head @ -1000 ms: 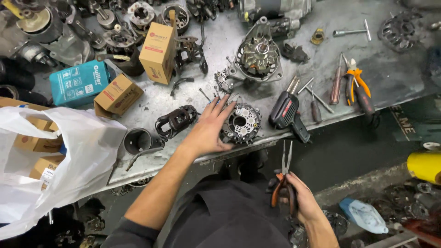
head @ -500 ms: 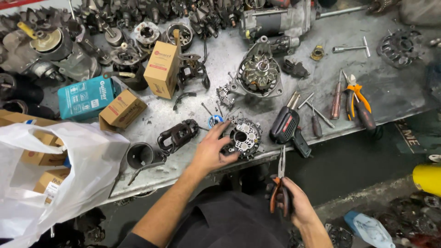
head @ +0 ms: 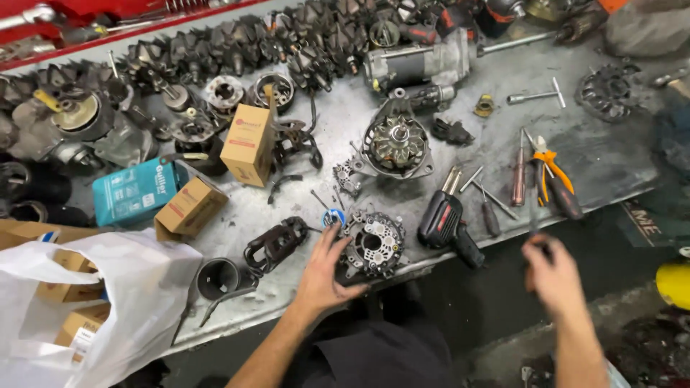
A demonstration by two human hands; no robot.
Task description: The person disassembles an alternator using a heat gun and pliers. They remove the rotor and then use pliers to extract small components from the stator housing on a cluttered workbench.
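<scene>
Fingers of the left hand [head: 323, 276] spread flat against the round rectifier plate [head: 372, 244] near the surface's [head: 431, 122] front edge — touching, not gripping. Right hand [head: 552, 274] hangs blurred off the edge, below the pliers [head: 552, 176] — its grip I cannot tell.

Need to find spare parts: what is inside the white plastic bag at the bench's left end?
Small brown cardboard boxes show in the white plastic bag, one near its mouth and others through the thin film. Anything deeper is covered.
</scene>
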